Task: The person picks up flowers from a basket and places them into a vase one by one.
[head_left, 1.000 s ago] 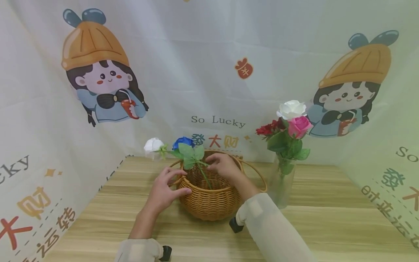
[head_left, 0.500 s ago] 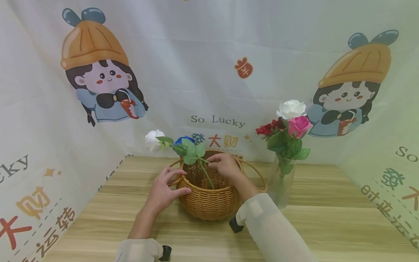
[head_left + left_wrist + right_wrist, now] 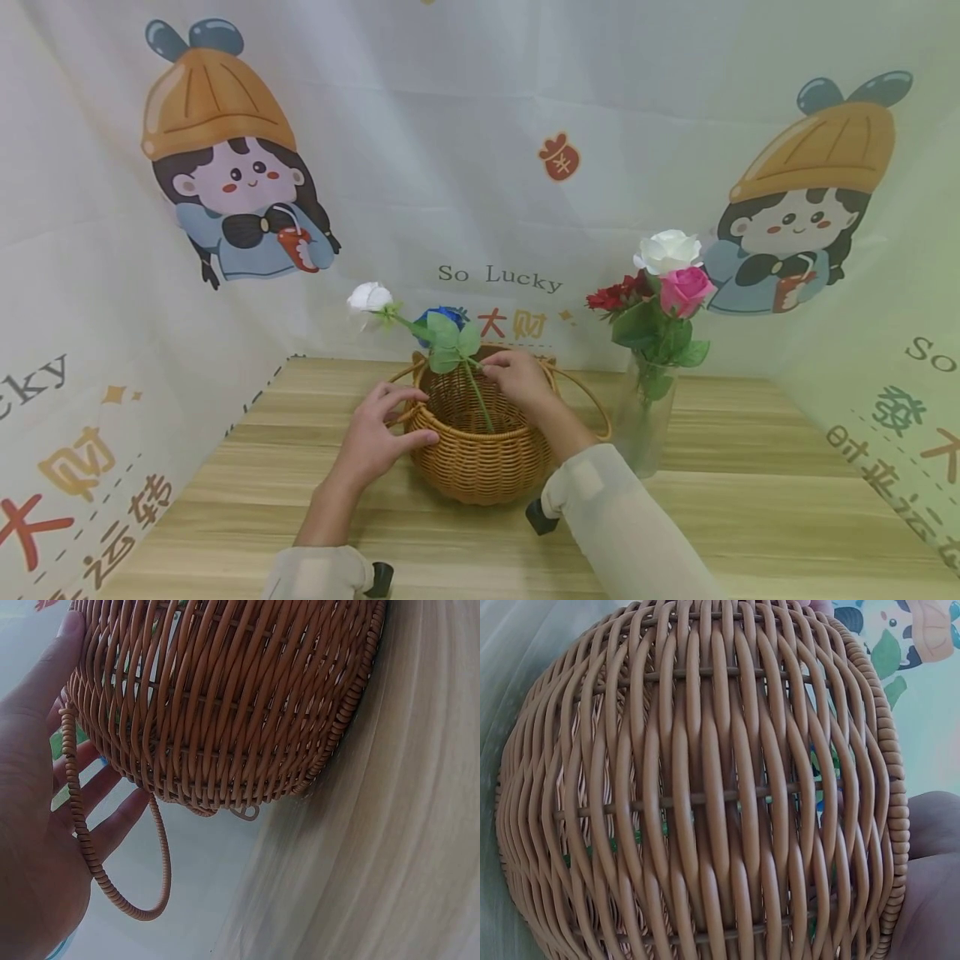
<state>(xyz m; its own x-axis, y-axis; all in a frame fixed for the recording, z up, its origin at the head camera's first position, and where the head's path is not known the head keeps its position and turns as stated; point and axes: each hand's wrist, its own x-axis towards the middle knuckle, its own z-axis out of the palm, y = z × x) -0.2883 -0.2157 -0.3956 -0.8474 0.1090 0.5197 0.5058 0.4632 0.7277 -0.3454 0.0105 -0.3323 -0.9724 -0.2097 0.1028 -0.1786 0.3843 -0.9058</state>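
Note:
A brown wicker basket stands on the table, its handle lowered. My left hand grips its left rim, thumb at the front; in the left wrist view fingers show behind the weave beside the handle. Over the basket my right hand pinches a green rose stem near the leaves. A white rose leans out left, with a blue rose nearer the basket. One stem slants down inside. Leaves hide which bloom belongs to the pinched stem.
Right of the basket, a clear vase holds a white rose, a pink rose and red flowers. A printed cloth hangs behind and beside the wooden table.
Both roses over the basket have shifted right, and the white one has risen. My right hand has moved slightly right; my left hand stays on the rim.

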